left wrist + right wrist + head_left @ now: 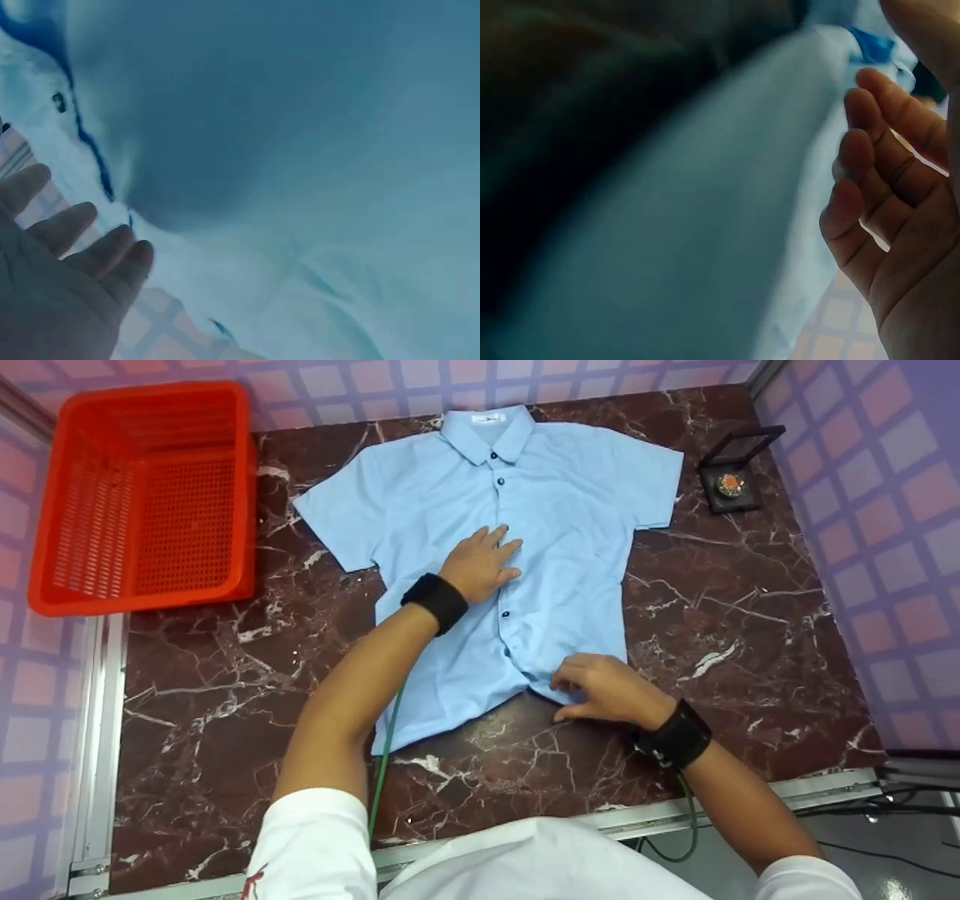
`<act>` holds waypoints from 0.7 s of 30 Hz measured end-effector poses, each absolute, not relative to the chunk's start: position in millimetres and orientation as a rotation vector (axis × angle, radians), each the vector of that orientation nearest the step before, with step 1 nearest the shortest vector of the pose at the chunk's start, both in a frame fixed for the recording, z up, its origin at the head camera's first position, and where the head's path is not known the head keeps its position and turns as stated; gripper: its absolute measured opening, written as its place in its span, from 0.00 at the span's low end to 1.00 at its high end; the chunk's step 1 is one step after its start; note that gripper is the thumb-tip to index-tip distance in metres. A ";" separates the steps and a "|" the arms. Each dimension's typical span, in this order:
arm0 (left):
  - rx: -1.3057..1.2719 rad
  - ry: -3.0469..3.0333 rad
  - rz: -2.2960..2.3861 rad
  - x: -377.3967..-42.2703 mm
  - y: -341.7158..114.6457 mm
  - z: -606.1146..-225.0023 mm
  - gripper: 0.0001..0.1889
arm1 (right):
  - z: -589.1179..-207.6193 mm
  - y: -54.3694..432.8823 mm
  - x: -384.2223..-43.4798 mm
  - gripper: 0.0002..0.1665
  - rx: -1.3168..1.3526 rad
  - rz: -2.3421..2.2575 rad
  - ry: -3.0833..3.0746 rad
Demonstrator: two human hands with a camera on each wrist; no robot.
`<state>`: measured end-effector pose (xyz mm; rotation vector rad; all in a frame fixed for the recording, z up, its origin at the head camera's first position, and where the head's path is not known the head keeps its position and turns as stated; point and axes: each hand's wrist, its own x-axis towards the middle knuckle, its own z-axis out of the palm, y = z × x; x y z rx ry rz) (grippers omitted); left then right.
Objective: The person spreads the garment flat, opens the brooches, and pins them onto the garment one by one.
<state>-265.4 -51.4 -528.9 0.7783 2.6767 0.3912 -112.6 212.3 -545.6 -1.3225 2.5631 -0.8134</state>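
A light blue short-sleeved shirt (442,517) lies spread front up, its collar toward the far wall and dark buttons down the middle. My left hand (484,566) is over the button placket with fingers spread; the left wrist view shows the straight fingers (79,232) beside the cloth. Near the shirt's lower right hem is my right hand (604,686), its fingers loosely bent and thumb apart. Nothing shows between those fingers (855,154) in the right wrist view, where the shirt (705,225) runs alongside. The hem rises in a notch at the middle.
A red plastic basket (244,510) stands at the left back of the dark marbled table (720,660). At the back right sits a small black open case (739,502) holding a round orange-and-green item. Tiled-pattern walls border the table, and a green cable (386,750) runs by the left arm.
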 end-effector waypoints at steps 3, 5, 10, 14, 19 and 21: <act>0.730 2.691 0.290 -273.7 -47.3 -536.7 0.32 | -552.8 212.7 -107.5 0.13 -1.332 -0.760 2.570; 0.711 2.703 0.240 -278.6 -45.4 -540.5 0.33 | -554.4 215.9 -103.8 0.08 -1.316 -0.771 2.563; 0.722 2.733 0.196 -285.5 -44.4 -543.5 0.33 | -548.2 229.3 -97.0 0.03 -1.321 -0.836 2.516; 0.744 2.746 0.187 -288.1 -46.5 -544.6 0.33 | -540.4 242.2 -95.2 0.04 -1.299 -0.867 2.479; 0.749 2.751 0.189 -288.1 -51.0 -547.4 0.33 | -535.4 252.6 -94.2 0.09 -1.196 -0.861 2.473; 0.741 2.756 0.190 -287.4 -52.8 -548.5 0.33 | -536.8 251.9 -93.7 0.12 -1.141 -0.833 2.493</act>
